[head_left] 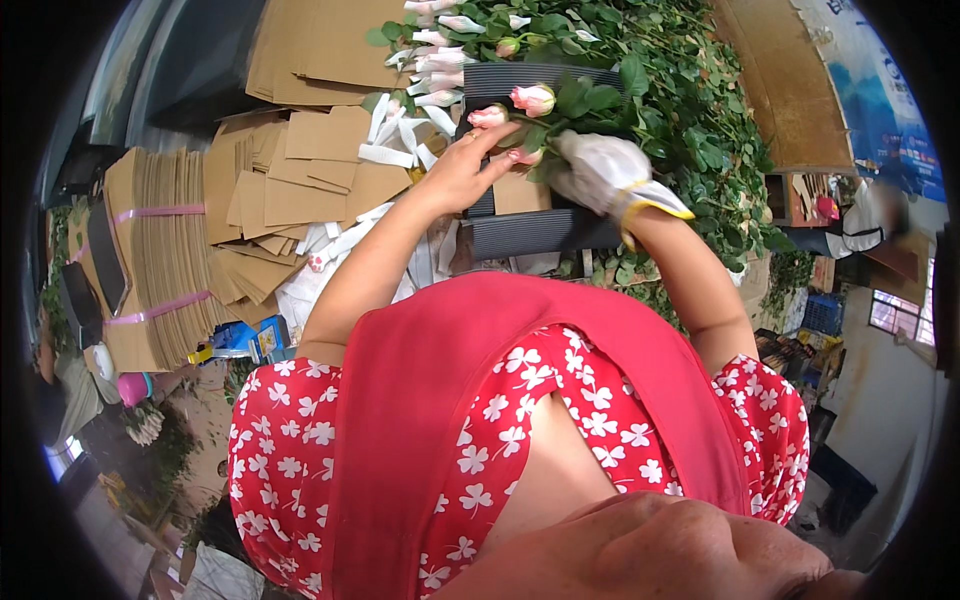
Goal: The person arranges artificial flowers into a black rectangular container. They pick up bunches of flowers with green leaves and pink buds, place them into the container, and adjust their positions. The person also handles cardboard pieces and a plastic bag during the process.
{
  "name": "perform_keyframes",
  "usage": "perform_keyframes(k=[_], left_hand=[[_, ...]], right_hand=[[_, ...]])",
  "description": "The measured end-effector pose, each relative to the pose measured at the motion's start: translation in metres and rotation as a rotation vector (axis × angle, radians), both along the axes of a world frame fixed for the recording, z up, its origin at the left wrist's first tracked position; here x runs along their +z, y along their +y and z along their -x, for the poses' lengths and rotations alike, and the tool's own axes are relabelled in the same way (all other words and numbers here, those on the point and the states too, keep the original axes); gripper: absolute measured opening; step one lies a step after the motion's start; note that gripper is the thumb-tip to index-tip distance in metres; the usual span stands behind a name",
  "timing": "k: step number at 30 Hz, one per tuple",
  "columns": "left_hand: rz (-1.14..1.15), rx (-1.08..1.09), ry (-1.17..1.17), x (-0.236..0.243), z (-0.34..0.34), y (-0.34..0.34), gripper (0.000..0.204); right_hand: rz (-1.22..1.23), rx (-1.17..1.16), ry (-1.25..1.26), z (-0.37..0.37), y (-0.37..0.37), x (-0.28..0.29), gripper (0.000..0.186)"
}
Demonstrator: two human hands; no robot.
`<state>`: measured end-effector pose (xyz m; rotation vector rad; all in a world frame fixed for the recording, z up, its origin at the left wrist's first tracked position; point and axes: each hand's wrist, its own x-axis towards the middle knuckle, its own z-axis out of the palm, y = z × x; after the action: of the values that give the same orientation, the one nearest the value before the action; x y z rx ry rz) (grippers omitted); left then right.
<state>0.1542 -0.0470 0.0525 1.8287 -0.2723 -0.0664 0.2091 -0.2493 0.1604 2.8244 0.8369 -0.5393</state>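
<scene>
My left hand (465, 172) is bare, its fingers stretched out and apart, with the fingertips touching pink-and-white rose buds. One rose bud (526, 157) lies at those fingertips, and its stem runs toward my right hand (602, 172). That hand wears a whitish glove with a yellow cuff and is curled round the rose stem; its fingertips are partly hidden. Just beyond lie two more buds, an upper rose (533, 99) and a left rose (488, 117). Beneath them is a black ribbed stand (545, 233) with a piece of cardboard (522, 194) in its middle.
Many leafy rose stems (690, 110) are heaped at the right and far side. White-sleeved buds (438, 62) lie at the far middle. Loose cardboard sheets (300, 190) spread to the left, beside a strapped cardboard stack (160, 255). A blue box (268, 338) sits nearer.
</scene>
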Motion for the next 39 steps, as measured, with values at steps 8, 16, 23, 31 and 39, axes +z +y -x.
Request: perform_keyframes(k=[8,16,23,31,39], left_hand=[[0.24,-0.122,0.07,-0.018,-0.001,0.013,0.05],[0.08,-0.139,0.117,-0.01,0.007,0.0,0.034],[-0.005,-0.211,-0.117,-0.02,0.008,0.006,0.029],[-0.071,-0.155,-0.148,-0.019,0.014,0.004,0.026],[-0.23,-0.171,-0.178,-0.012,0.014,0.004,0.031]], right_hand=[[-0.159,0.358,0.367,-0.018,-0.01,-0.005,0.035],[-0.208,0.381,0.285,-0.013,-0.009,0.0,0.035],[-0.373,0.282,0.256,-0.014,-0.008,0.012,0.026],[-0.383,0.248,0.393,-0.024,-0.008,0.012,0.026],[-0.595,0.095,0.245,-0.019,0.003,-0.029,0.026]])
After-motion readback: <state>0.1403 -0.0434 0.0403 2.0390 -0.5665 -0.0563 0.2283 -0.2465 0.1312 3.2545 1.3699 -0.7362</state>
